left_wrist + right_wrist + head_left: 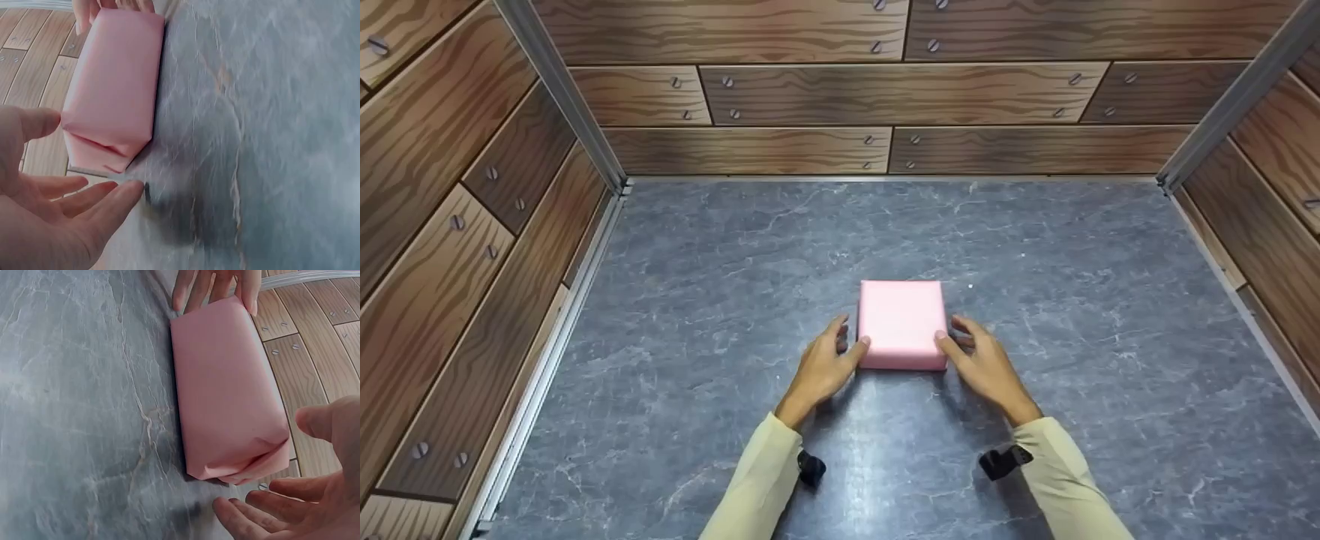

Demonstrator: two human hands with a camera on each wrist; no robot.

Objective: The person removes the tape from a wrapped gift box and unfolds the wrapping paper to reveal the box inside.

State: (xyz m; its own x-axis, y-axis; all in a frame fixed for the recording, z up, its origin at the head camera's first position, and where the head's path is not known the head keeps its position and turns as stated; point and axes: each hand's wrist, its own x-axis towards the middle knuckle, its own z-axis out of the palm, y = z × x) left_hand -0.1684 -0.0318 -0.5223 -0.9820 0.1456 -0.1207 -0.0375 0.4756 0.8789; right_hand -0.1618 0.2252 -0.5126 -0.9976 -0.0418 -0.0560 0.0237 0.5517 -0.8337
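Note:
A pink box-shaped package [901, 322], wrapped in what looks like paper, lies flat on the grey marbled surface. In both wrist views its ends show folded, creased wrapping. My left hand [821, 367] is at its left side, fingers spread and loosely bent; in the left wrist view the thumb [42, 122] meets or nearly meets a top corner, while the other fingers stay off the end. On the opposite side, my right hand [986, 367] is likewise spread, and the right wrist view shows a small gap between its thumb [315, 422] and the package. Neither hand grips it.
Wood-plank-patterned panels stand at the back [900, 94], left [472, 247] and right [1267, 195], with metal strips along their edges. The marbled surface [720, 262] extends around the package. A small dark device [811, 469] sits at each wrist.

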